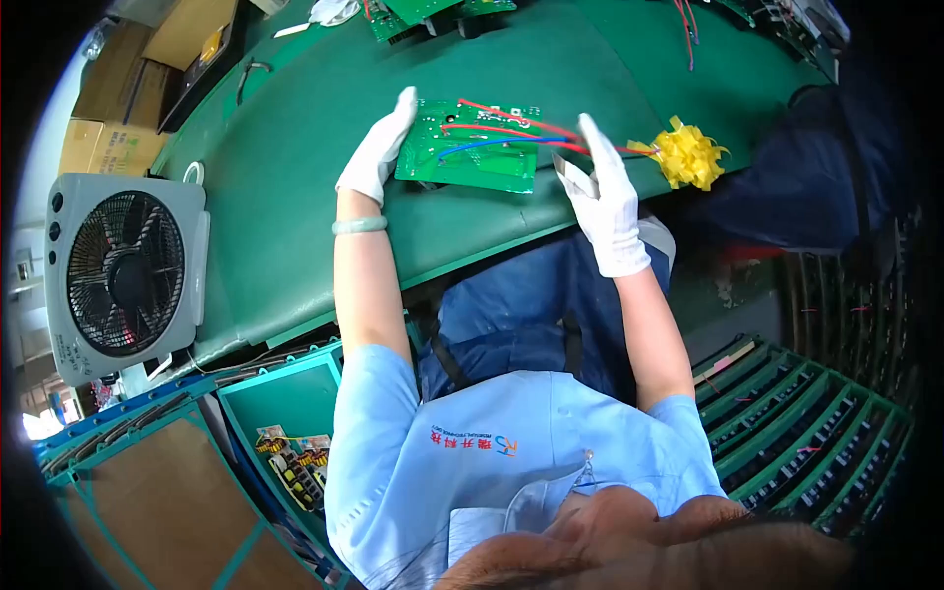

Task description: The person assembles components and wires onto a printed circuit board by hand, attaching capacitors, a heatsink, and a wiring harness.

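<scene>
A green circuit board (472, 169) is held tilted just above the green worktable. My left hand (382, 149), in a white glove, grips its left edge with the fingers reaching up along it. Red and blue wires (506, 141) rise from the board's face and run right to my gloved right hand (608, 202). That hand is closed around the wires, its fingers pointing up. A narrow greyish shape by the thumb is too small to make out. Beyond the hand, the red wire leads to a bunched yellow tape-like cluster (690, 154) near the table edge.
A grey box fan (128, 275) stands at the left beside the green table (285, 236). More circuit boards (418, 12) lie at the far side. Cardboard boxes (118, 98) are stacked far left. A slotted green rack (806, 433) of parts stands at lower right.
</scene>
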The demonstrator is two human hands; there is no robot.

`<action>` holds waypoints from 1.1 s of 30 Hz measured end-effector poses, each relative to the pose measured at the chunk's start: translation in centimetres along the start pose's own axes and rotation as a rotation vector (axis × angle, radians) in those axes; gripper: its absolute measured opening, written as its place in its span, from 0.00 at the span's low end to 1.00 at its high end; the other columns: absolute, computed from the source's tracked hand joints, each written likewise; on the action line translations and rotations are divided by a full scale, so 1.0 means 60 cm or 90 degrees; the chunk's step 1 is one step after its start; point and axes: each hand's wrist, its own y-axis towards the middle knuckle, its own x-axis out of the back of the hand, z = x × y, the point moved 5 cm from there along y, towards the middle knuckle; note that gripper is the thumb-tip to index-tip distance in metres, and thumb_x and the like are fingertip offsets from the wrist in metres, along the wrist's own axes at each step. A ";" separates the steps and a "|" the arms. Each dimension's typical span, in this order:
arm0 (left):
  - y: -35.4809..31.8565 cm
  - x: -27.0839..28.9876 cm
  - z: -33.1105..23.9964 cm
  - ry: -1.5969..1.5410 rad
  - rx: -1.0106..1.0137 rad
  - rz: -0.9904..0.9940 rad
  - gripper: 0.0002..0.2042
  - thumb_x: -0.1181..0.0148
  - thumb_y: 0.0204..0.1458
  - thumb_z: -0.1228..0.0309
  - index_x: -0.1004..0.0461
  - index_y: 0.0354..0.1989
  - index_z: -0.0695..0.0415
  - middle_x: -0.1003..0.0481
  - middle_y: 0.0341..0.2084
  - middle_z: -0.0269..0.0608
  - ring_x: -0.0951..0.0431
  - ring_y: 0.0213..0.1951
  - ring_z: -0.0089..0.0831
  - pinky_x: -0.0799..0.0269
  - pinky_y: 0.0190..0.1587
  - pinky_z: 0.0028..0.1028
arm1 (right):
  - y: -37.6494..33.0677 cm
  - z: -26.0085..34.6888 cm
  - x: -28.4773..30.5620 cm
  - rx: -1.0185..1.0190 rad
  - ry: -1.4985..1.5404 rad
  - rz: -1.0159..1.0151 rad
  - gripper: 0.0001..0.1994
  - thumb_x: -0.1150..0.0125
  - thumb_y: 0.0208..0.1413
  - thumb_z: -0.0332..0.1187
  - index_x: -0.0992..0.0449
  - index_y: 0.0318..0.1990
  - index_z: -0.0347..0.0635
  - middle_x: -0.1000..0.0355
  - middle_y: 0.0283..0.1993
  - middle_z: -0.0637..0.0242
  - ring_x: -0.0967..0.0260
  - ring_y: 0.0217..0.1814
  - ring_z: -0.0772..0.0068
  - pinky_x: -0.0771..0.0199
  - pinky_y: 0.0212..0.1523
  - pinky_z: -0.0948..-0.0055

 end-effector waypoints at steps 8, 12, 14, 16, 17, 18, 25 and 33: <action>0.000 -0.029 -0.025 0.101 -0.104 0.114 0.18 0.42 0.53 0.59 0.25 0.41 0.63 0.24 0.31 0.34 0.27 0.31 0.17 0.30 0.34 0.18 | -0.006 0.002 -0.025 -0.007 -0.039 0.065 0.17 0.40 0.43 0.21 0.22 0.42 0.47 0.26 0.37 0.60 0.27 0.40 0.61 0.27 0.40 0.71; -0.007 -0.044 -0.033 -0.015 -0.113 0.198 0.14 0.45 0.55 0.65 0.25 0.44 0.63 0.24 0.34 0.37 0.26 0.33 0.18 0.28 0.37 0.18 | -0.014 -0.003 -0.026 -0.021 -0.038 0.053 0.17 0.40 0.42 0.21 0.22 0.42 0.47 0.25 0.37 0.60 0.27 0.41 0.60 0.27 0.40 0.70; -0.018 -0.047 -0.040 -0.059 -0.143 0.216 0.14 0.49 0.57 0.69 0.27 0.46 0.65 0.24 0.38 0.40 0.25 0.38 0.21 0.28 0.44 0.20 | -0.017 -0.003 -0.024 -0.002 -0.050 0.056 0.16 0.40 0.43 0.21 0.22 0.42 0.47 0.25 0.37 0.60 0.27 0.41 0.60 0.27 0.40 0.70; -0.023 -0.053 -0.049 -0.067 -0.193 0.208 0.15 0.49 0.56 0.69 0.28 0.46 0.67 0.25 0.40 0.43 0.26 0.41 0.23 0.30 0.47 0.22 | -0.014 0.000 -0.021 0.020 -0.061 0.057 0.16 0.40 0.43 0.21 0.22 0.42 0.47 0.25 0.37 0.59 0.27 0.41 0.60 0.27 0.40 0.70; -0.025 -0.051 -0.054 -0.069 -0.245 0.200 0.15 0.49 0.56 0.69 0.28 0.47 0.68 0.26 0.42 0.46 0.26 0.43 0.26 0.31 0.49 0.24 | -0.013 0.004 -0.020 0.031 -0.065 0.069 0.16 0.40 0.43 0.22 0.22 0.42 0.46 0.25 0.36 0.58 0.27 0.40 0.60 0.27 0.39 0.70; -0.019 -0.045 -0.052 -0.072 -0.246 0.195 0.15 0.49 0.56 0.69 0.28 0.47 0.68 0.26 0.42 0.46 0.26 0.43 0.26 0.31 0.49 0.24 | -0.011 0.009 -0.020 0.045 -0.067 0.081 0.16 0.40 0.43 0.22 0.22 0.42 0.46 0.25 0.36 0.57 0.27 0.38 0.60 0.27 0.39 0.70; -0.012 -0.060 -0.064 -0.094 -0.258 0.324 0.14 0.45 0.53 0.68 0.25 0.43 0.67 0.24 0.40 0.42 0.26 0.41 0.24 0.30 0.46 0.22 | -0.028 0.103 0.032 0.029 -0.174 0.199 0.11 0.43 0.50 0.24 0.23 0.41 0.34 0.26 0.26 0.62 0.29 0.24 0.73 0.29 0.27 0.77; -0.053 -0.097 -0.050 -0.046 -0.279 0.356 0.14 0.46 0.54 0.68 0.26 0.42 0.69 0.24 0.40 0.46 0.24 0.42 0.30 0.31 0.48 0.26 | -0.102 0.046 0.014 -0.199 0.055 0.189 0.07 0.47 0.55 0.33 0.23 0.33 0.43 0.28 0.22 0.66 0.28 0.22 0.69 0.29 0.23 0.74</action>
